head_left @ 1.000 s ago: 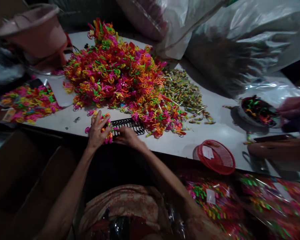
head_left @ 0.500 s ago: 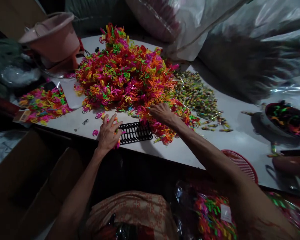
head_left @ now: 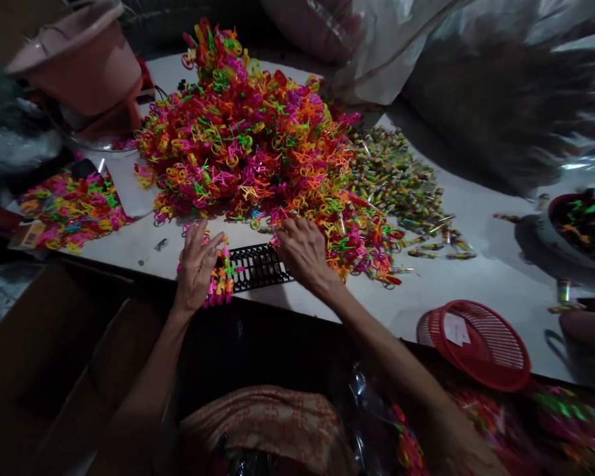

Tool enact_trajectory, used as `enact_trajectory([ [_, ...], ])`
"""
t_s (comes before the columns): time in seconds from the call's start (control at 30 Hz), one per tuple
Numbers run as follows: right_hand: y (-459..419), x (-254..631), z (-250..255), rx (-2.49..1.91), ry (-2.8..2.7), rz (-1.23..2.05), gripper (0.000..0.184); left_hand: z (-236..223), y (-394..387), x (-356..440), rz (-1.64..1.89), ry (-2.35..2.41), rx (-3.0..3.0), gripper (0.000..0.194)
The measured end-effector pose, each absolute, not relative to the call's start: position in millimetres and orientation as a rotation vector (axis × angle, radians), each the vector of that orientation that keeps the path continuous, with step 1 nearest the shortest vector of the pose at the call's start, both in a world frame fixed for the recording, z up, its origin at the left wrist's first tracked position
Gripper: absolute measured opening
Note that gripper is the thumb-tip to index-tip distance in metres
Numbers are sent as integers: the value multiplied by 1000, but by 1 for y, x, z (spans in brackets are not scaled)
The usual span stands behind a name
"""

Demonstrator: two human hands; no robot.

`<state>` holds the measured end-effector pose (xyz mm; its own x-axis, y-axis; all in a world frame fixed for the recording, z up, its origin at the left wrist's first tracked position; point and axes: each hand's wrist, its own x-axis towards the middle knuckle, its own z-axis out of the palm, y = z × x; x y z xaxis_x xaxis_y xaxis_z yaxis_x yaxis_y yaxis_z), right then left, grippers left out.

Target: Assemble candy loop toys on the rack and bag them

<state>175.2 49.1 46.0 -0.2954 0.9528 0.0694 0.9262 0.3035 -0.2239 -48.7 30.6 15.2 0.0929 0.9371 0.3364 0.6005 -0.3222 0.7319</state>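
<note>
A black slotted plastic rack (head_left: 262,268) lies near the table's front edge. Small bright plastic pieces (head_left: 221,285) in pink, orange and green sit in a row at its left end. My left hand (head_left: 196,268) rests over that end, its fingers apart. Over the rack's right end, my right hand (head_left: 305,251) is closed with its fingers bent down. Its fingertips are hidden, so whatever they hold cannot be made out. Behind both hands rises a large heap of colourful plastic pieces (head_left: 248,139), some with ring shapes.
Many small wrapped tubes (head_left: 401,178) are spread right of the heap. A red plastic basket (head_left: 480,377) stands at the front edge. At far right is a bowl of coloured pieces (head_left: 588,231). A pink basin (head_left: 86,66) stands back left, and large plastic bags (head_left: 476,112) line the back.
My right hand has come from the heap's edge down and left to the rack's right end. My left hand stays at the left end, shifted slightly left. The view has also shifted.
</note>
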Motion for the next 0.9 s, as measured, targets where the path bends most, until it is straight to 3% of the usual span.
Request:
enact_trajectory([
  [0.13, 25, 147, 1, -1282, -2037, 740, 29, 11, 31, -52, 1093, 1543, 1980, 42],
  [0.23, 28, 135, -19, -1069, -1811, 940, 17, 2, 31, -50, 1023, 1529, 2033, 41],
  [0.63, 62, 136, -13, -846, -1548, 1885, 19, -6, 30, -44, 1063, 1527, 2051, 41],
  [0.9, 44, 119, -23, -1107, -1192, 1606, 17, -1, 31, -46, 990, 1552, 2085, 44],
])
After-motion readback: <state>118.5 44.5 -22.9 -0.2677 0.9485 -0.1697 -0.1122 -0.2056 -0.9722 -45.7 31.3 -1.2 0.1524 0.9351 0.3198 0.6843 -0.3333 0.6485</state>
